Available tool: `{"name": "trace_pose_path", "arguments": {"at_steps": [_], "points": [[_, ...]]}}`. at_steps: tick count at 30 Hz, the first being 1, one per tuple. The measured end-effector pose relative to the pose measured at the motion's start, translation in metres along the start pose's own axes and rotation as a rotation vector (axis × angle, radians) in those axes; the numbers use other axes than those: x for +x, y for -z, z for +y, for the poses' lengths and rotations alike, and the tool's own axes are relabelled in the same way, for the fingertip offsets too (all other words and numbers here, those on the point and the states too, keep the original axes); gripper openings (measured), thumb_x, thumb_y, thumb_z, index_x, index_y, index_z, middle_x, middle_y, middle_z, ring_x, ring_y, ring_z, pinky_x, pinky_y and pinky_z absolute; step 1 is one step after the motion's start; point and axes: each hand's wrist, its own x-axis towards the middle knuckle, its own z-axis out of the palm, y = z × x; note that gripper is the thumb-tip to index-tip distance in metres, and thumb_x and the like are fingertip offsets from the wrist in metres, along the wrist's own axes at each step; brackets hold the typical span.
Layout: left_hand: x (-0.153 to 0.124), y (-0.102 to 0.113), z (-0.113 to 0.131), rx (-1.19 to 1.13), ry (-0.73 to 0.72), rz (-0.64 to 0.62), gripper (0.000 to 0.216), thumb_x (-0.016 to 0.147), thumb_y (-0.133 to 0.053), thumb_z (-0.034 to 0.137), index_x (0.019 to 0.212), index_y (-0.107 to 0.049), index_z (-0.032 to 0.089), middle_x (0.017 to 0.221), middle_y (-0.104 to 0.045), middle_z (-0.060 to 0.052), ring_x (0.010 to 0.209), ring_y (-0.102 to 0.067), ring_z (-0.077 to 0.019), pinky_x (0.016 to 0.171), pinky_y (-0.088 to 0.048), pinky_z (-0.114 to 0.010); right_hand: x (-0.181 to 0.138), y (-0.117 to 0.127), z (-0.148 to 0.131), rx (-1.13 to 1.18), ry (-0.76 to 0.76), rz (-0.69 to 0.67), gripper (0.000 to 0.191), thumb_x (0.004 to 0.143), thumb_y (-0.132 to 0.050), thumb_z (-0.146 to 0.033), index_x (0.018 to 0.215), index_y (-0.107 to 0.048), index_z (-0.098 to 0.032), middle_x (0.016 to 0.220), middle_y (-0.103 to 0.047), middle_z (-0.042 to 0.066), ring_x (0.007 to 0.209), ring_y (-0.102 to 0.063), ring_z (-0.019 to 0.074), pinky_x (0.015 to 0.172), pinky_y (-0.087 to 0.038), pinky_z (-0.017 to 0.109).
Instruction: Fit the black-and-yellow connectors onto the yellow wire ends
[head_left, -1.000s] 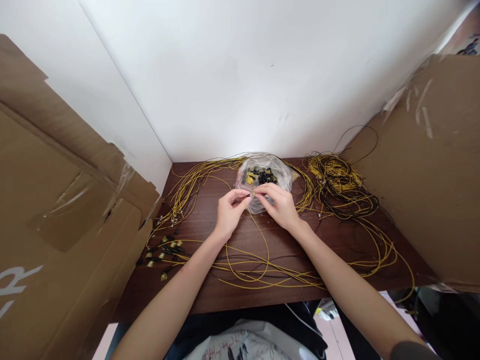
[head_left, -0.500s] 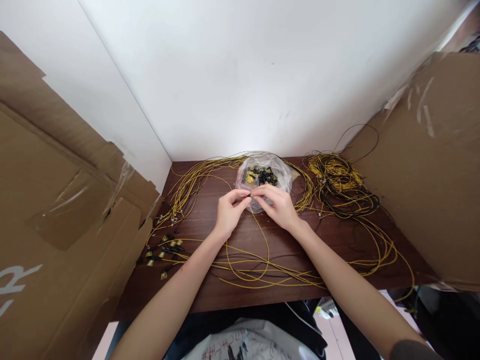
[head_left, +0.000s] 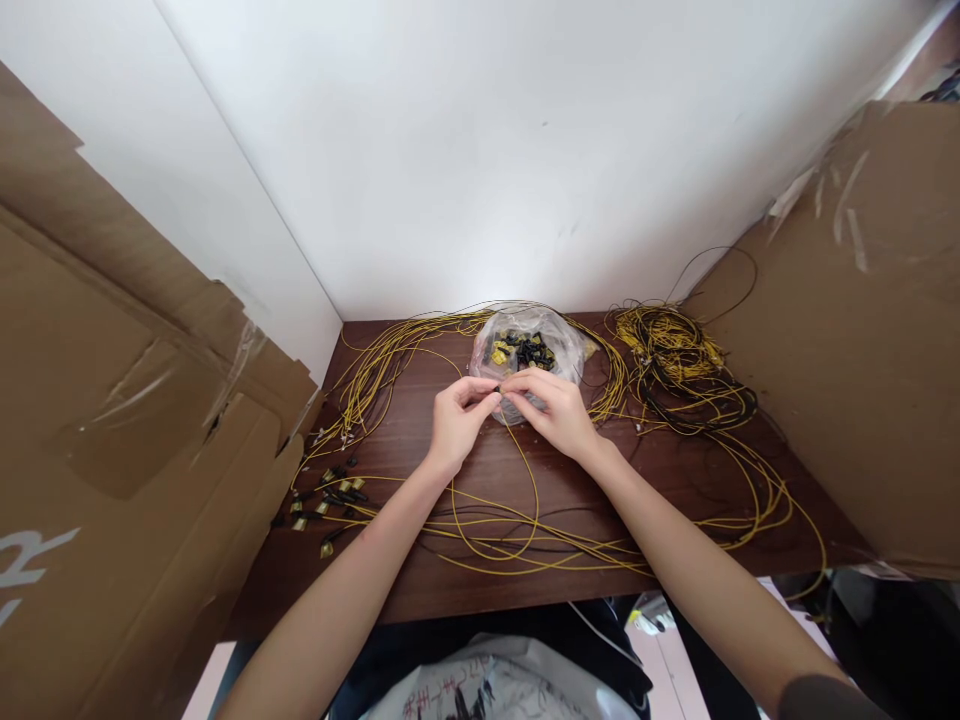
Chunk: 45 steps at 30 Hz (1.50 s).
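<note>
My left hand (head_left: 459,422) and my right hand (head_left: 556,412) meet above the near side of a clear plastic bag (head_left: 570,345). Both are closed in a pinch, fingertips nearly touching. Between them is a small dark piece (head_left: 497,390), mostly covered by the fingers, so its exact kind is unclear. A yellow wire (head_left: 535,490) runs down from the fingertips and curves across the table. In the bag behind the hands lie several small black and yellow parts (head_left: 531,350).
Bundles of yellow and black wires lie at the left (head_left: 367,380) and right (head_left: 667,350) of the brown table (head_left: 480,600). Several wire ends with black and yellow connectors (head_left: 330,495) rest at the left edge. Cardboard (head_left: 150,450) stands on both sides, a white wall (head_left: 480,150) behind.
The hands stay in almost the same place, pinched together. Slightly more of the dark piece shows at the left fingertips. The wires and bag look unchanged.
</note>
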Motion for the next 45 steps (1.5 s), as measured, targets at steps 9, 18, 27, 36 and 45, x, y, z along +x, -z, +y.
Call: {"name": "trace_pose_path", "arguments": {"at_steps": [9, 18, 27, 36, 45], "points": [[0.0009, 0.0009, -0.0003, 0.021, 0.024, 0.017, 0.016, 0.064, -0.072, 0.019, 0.078, -0.067, 0.012, 0.072, -0.067, -0.003, 0.061, -0.06, -0.0103, 0.065, -0.049, -0.025, -0.0003, -0.0008, 0.0003, 0.011, -0.01, 0.013, 0.013, 0.09, -0.049, -0.022, 0.093, -0.062, -0.019, 0.093, -0.066, 0.006, 0.088, -0.061, 0.017, 0.081, -0.051, 0.034], [0.0003, 0.0004, 0.0012, 0.012, 0.022, 0.043, 0.017, 0.059, -0.076, 0.019, 0.072, -0.068, 0.012, 0.067, -0.067, -0.002, 0.054, -0.057, -0.0095, 0.059, -0.049, -0.024, 0.0008, -0.0005, -0.0016, 0.097, -0.056, 0.047, 0.009, 0.086, -0.056, -0.018, 0.087, -0.065, -0.018, 0.09, -0.068, 0.006, 0.086, -0.063, 0.0164, 0.08, -0.051, 0.032], [0.0009, 0.0019, 0.002, -0.012, 0.011, 0.025, 0.014, 0.057, -0.076, 0.018, 0.068, -0.07, 0.011, 0.062, -0.066, -0.002, 0.052, -0.057, -0.0095, 0.055, -0.049, -0.023, -0.0012, -0.0026, -0.0001, 0.148, -0.115, 0.066, 0.009, 0.084, -0.059, -0.021, 0.082, -0.067, -0.019, 0.088, -0.069, 0.006, 0.083, -0.064, 0.017, 0.077, -0.052, 0.033], [0.0012, 0.0036, 0.0019, -0.023, -0.001, 0.015, 0.014, 0.058, -0.076, 0.018, 0.069, -0.07, 0.012, 0.062, -0.066, -0.002, 0.052, -0.057, -0.0094, 0.056, -0.049, -0.023, -0.001, -0.0033, -0.0018, 0.186, -0.141, 0.078, 0.01, 0.084, -0.059, -0.023, 0.082, -0.068, -0.02, 0.087, -0.07, 0.005, 0.082, -0.065, 0.017, 0.076, -0.051, 0.032], [0.0009, 0.002, 0.0042, -0.023, 0.016, 0.009, 0.013, 0.059, -0.075, 0.018, 0.07, -0.07, 0.012, 0.066, -0.068, -0.002, 0.052, -0.057, -0.009, 0.058, -0.05, -0.023, -0.0003, -0.0019, -0.003, 0.158, -0.161, 0.065, 0.009, 0.084, -0.06, -0.022, 0.084, -0.067, -0.019, 0.086, -0.069, 0.005, 0.081, -0.064, 0.0168, 0.075, -0.051, 0.032]]}}
